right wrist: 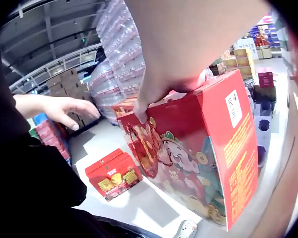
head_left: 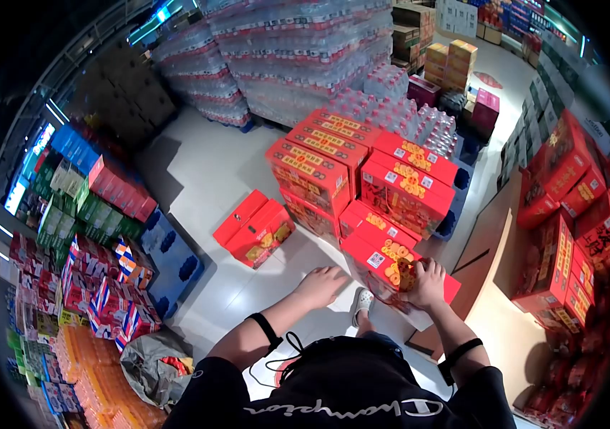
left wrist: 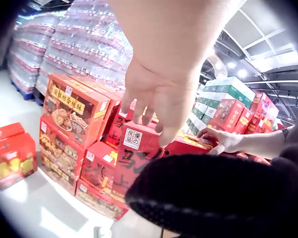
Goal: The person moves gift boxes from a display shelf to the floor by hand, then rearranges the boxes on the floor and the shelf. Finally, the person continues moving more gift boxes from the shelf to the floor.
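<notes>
A red gift box (head_left: 376, 259) with rope handles hangs or rests at the near end of the stacked red boxes. My right hand (head_left: 428, 284) grips its top edge; in the right wrist view the thumb of that hand (right wrist: 164, 89) lies over the side, above the rope handle (right wrist: 150, 148). My left hand (head_left: 323, 287) is held in the air left of the box, fingers relaxed and holding nothing. In the left wrist view the left hand (left wrist: 161, 99) appears in front of the box with black lettering (left wrist: 134, 158). Whether the box touches the floor is hidden.
Red boxes (head_left: 312, 164) are stacked ahead, with two red boxes (head_left: 253, 227) on the floor to their left. Wrapped bottle stacks (head_left: 298, 57) stand behind. A wooden-edged counter (head_left: 487, 286) is at right; a blue pallet (head_left: 169, 261) and piled goods are at left.
</notes>
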`<state>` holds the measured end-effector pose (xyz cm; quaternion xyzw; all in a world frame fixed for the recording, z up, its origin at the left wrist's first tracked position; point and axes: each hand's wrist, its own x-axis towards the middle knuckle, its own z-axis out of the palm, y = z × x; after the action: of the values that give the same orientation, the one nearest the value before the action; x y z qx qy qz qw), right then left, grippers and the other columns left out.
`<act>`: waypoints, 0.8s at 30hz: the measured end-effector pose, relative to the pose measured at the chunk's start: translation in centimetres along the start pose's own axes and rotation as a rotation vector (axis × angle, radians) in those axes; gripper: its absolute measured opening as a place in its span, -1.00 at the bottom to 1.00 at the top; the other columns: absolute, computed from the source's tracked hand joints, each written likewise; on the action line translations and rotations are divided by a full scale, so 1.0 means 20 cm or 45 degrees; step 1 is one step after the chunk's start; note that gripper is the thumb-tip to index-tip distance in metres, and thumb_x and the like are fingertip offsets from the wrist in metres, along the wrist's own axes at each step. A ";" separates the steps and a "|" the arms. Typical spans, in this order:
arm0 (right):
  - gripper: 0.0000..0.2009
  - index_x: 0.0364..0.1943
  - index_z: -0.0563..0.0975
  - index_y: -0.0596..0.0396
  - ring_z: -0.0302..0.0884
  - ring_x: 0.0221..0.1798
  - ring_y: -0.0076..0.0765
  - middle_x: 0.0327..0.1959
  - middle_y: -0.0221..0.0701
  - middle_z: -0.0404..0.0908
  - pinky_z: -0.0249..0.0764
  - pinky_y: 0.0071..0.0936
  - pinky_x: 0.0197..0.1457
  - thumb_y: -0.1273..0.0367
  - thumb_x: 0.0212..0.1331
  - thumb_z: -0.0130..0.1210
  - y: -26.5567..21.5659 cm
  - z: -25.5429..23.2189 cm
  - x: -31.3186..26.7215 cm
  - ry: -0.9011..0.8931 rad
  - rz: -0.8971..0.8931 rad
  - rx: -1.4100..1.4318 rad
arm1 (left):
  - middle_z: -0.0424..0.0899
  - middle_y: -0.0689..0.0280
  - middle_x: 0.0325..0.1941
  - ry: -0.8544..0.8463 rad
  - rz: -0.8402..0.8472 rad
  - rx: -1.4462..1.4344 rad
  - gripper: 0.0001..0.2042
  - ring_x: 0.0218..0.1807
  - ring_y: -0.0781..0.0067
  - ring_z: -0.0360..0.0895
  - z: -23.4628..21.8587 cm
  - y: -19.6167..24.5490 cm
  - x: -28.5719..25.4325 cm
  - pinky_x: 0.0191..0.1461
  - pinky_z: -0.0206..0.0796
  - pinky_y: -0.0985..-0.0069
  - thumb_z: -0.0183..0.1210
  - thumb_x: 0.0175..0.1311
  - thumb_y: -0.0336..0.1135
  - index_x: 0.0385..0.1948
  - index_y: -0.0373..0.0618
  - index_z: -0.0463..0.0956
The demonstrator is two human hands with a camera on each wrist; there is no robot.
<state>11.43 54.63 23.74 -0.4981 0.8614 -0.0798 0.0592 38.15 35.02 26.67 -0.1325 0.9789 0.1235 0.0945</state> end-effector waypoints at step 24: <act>-0.34 0.19 0.44 0.06 0.42 0.26 0.03 0.24 -0.13 0.45 0.38 -0.10 0.30 0.20 -0.05 0.42 0.26 0.17 0.94 0.337 0.520 0.390 | 0.50 0.12 0.24 0.137 -0.199 -0.179 -0.56 0.32 0.03 0.39 -0.37 -1.37 0.96 0.31 0.34 0.15 0.24 0.17 -0.19 0.12 -0.03 0.52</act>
<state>-1.70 40.56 18.87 -0.2847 0.9221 -0.2598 0.0357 26.51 2.87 23.55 -0.2213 0.9581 0.1769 0.0417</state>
